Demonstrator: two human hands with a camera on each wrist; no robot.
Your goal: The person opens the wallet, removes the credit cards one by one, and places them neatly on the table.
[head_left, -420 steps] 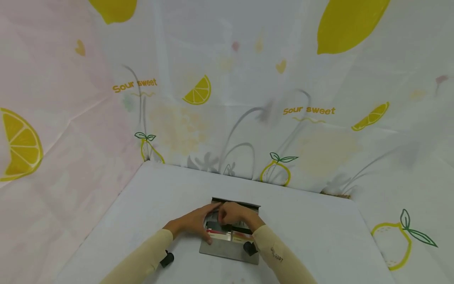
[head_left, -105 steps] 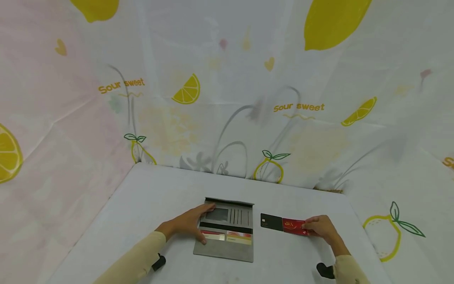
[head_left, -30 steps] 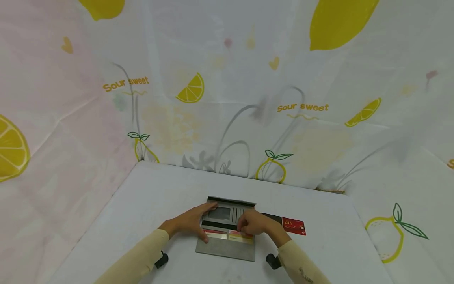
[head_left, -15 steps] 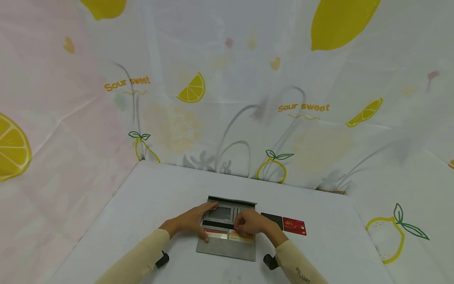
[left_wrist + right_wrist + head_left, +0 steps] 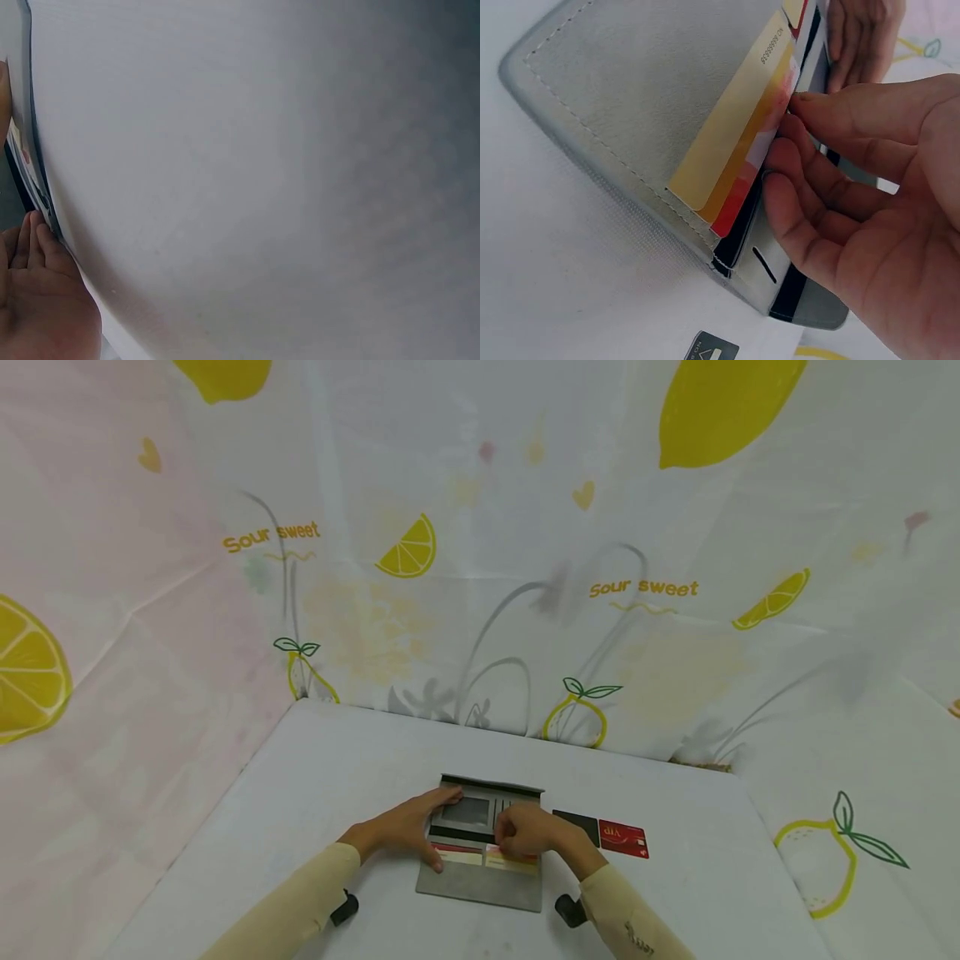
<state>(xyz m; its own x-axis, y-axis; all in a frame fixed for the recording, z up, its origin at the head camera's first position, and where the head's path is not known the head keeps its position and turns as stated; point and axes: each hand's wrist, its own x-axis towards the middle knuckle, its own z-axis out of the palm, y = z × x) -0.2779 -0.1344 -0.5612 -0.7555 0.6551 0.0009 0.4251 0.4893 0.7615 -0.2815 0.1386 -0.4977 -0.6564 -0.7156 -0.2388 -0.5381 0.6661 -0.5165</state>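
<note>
A grey card wallet lies unfolded on the white table, with a clear window and card slots. My left hand rests on its left side, fingers near the upper part and thumb near the lower; in the left wrist view this hand has its fingers straight against the wallet edge. My right hand is over the lower right slots. In the right wrist view, its thumb and curled fingers pinch at the upper edge of a cream, gold and red card. Another card sits in the slot beside it.
To the right of the wallet, a black card and a red VIP card lie end to end on the table. A printed lemon cloth stands behind and at the sides.
The black and red cards have appeared right of the wallet since the first frame. My right hand has let go of the red card and returned to the wallet; my left hand stays there.
</note>
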